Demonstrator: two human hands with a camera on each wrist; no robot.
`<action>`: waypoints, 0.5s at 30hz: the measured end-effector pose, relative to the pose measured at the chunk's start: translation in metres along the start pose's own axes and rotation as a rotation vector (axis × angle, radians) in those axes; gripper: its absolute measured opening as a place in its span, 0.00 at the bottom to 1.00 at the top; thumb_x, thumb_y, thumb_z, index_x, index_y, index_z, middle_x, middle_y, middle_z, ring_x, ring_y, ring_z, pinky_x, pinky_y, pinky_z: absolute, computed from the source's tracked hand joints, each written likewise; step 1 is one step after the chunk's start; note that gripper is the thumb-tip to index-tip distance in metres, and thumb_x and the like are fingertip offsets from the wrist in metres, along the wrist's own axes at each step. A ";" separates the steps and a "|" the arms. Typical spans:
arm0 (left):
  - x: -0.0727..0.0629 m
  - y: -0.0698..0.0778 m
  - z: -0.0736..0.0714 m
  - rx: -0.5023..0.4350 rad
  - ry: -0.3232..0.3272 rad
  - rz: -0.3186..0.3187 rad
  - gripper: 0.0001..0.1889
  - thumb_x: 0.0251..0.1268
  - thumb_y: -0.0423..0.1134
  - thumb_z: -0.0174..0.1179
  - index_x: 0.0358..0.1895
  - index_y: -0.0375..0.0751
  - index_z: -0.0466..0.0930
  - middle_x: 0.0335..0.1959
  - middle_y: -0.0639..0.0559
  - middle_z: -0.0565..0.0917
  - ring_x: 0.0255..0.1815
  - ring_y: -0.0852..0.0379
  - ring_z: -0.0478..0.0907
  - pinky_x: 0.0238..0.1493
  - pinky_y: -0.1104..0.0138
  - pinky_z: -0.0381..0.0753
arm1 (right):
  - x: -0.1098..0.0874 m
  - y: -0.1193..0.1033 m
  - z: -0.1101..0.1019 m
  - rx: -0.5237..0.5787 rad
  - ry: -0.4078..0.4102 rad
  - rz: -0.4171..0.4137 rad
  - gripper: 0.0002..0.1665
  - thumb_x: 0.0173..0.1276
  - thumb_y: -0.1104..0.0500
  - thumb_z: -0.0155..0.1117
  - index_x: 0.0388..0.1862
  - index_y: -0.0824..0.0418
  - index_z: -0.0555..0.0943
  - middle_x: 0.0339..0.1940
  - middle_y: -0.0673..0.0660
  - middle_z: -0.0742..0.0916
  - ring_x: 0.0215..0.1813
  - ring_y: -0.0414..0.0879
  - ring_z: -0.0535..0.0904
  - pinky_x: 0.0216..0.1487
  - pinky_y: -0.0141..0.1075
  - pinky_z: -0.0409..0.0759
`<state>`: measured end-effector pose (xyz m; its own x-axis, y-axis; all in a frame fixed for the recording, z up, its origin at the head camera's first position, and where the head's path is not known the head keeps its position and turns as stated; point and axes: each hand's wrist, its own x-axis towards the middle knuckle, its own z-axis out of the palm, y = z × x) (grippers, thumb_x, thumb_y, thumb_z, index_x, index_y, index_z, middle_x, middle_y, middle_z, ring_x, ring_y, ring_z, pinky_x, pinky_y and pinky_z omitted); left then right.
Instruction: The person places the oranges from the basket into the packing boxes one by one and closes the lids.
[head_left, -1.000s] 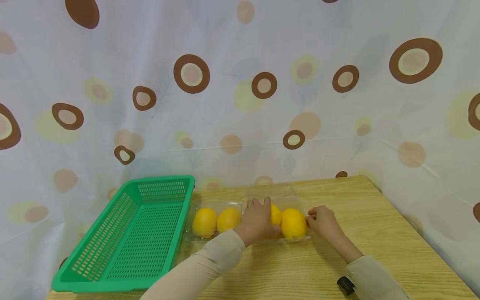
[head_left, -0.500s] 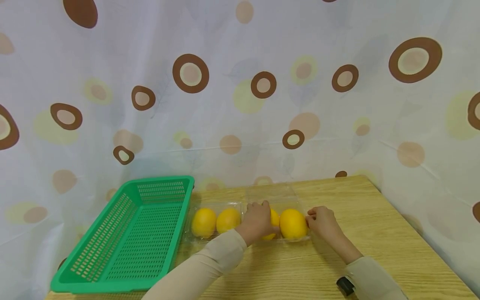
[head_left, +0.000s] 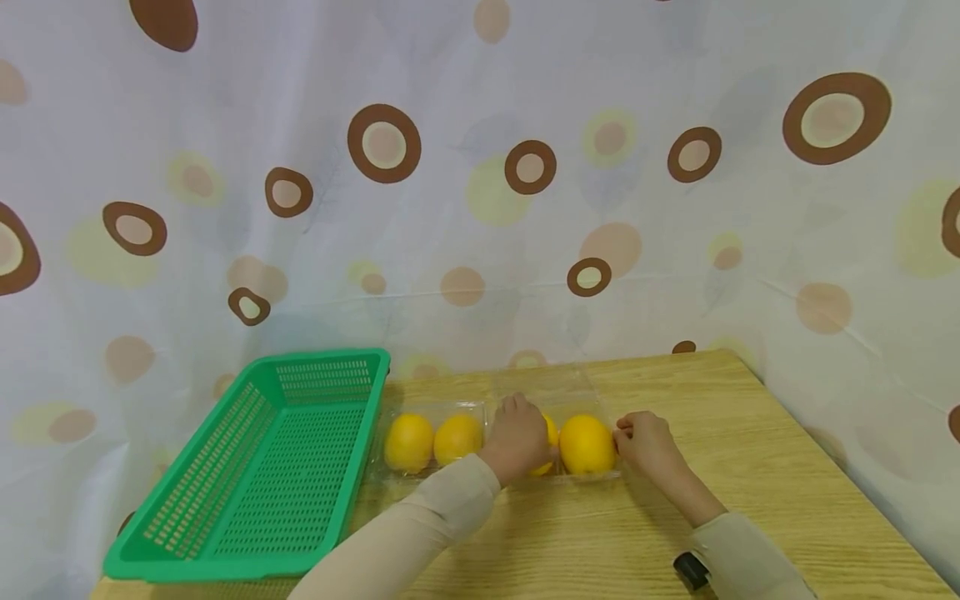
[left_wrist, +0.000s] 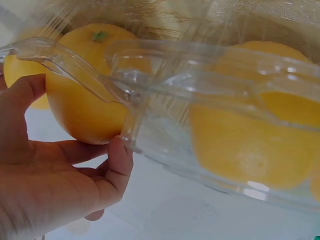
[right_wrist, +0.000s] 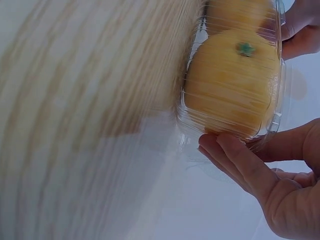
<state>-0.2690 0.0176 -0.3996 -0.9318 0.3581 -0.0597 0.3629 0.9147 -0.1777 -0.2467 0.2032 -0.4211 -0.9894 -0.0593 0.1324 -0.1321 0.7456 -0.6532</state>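
Observation:
My left hand (head_left: 517, 439) reaches into the clear plastic box (right_wrist: 277, 122) on the right. Its thumb and fingers grip an orange (left_wrist: 85, 107) from opposite sides, and the hand hides part of that orange in the head view. Beside it in the same box lies a second orange (head_left: 587, 445), its green stem mark showing in the right wrist view. My right hand (head_left: 648, 446) pinches the right end of this box with thumb and fingertips. The clear lid (head_left: 546, 385) is raised behind the box.
Left of my left hand, another clear box (head_left: 429, 408) contains two oranges (head_left: 409, 444). A green slotted basket (head_left: 360, 467) stands to the left on the wooden table (head_left: 600, 542). Behind the table hangs a patterned curtain (head_left: 450, 208).
My left hand has shifted slightly right and its fingers have drawn closer together over the orange. The right hand stays at the box's end.

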 end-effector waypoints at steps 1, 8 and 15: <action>0.001 0.000 0.000 0.004 -0.006 -0.005 0.35 0.60 0.67 0.55 0.47 0.33 0.79 0.40 0.46 0.73 0.44 0.52 0.68 0.52 0.64 0.72 | 0.000 0.000 0.000 -0.002 -0.003 0.004 0.15 0.66 0.71 0.55 0.45 0.86 0.76 0.40 0.78 0.83 0.41 0.65 0.83 0.35 0.44 0.83; 0.008 -0.001 0.004 -0.066 -0.031 -0.080 0.38 0.64 0.67 0.51 0.63 0.37 0.69 0.47 0.43 0.74 0.49 0.51 0.71 0.53 0.63 0.72 | 0.002 -0.001 -0.001 0.001 -0.032 0.021 0.15 0.66 0.71 0.55 0.45 0.86 0.76 0.41 0.78 0.82 0.41 0.65 0.83 0.36 0.44 0.83; 0.009 -0.016 -0.005 -0.238 0.066 -0.055 0.24 0.70 0.55 0.52 0.48 0.33 0.76 0.42 0.39 0.77 0.48 0.45 0.75 0.51 0.57 0.75 | 0.006 -0.003 -0.009 0.002 -0.088 0.019 0.15 0.65 0.71 0.55 0.44 0.86 0.76 0.37 0.76 0.83 0.38 0.62 0.83 0.35 0.44 0.83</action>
<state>-0.2829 0.0073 -0.3924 -0.9504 0.3108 0.0088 0.3108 0.9487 0.0580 -0.2519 0.2068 -0.4119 -0.9932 -0.1031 0.0536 -0.1129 0.7460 -0.6563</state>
